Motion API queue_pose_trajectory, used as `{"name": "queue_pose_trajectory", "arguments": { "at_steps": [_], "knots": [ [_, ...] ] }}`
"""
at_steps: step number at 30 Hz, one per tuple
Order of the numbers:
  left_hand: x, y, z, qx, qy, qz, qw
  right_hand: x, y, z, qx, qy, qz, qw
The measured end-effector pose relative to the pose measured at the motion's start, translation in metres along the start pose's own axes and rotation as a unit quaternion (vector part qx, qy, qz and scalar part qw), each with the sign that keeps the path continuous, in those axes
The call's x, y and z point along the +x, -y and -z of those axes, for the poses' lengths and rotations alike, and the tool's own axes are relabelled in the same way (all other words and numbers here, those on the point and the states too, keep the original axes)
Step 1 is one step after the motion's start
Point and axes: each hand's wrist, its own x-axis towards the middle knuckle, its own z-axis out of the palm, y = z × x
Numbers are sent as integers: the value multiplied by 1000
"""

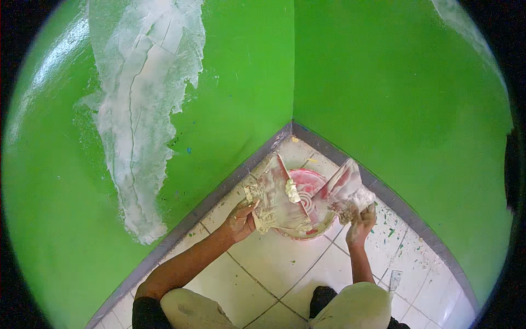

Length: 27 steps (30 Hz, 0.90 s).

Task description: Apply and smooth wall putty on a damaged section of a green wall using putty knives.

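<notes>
Holding a paste-smeared left blade (276,203) and right blade (344,189) over a round red tub (308,176).
The left hand (240,220) grips the left blade's outer edge; the right hand (361,223) pinches the right blade's lower corner.

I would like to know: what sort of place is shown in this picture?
Probably a room under renovation. A cracked white patch spreads over the green wall, green flecks dot the pale tiled floor, and the left hand holds a paste-smeared flat tool.
</notes>
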Motion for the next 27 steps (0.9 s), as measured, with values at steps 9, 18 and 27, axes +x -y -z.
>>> {"name": "queue_pose_trajectory", "arguments": {
  "at_steps": [9,18,27],
  "knots": [
    [-4,1,-19,5,72,-7,997,-16,3,-32,252,129,-325,902],
    [-13,3,-15,38,23,12,999,-6,-47,-28,221,87,-313,919],
    [-14,-1,-4,-8,-14,18,1000,-3,20,-30,105,-40,-43,993]
  ]
}}
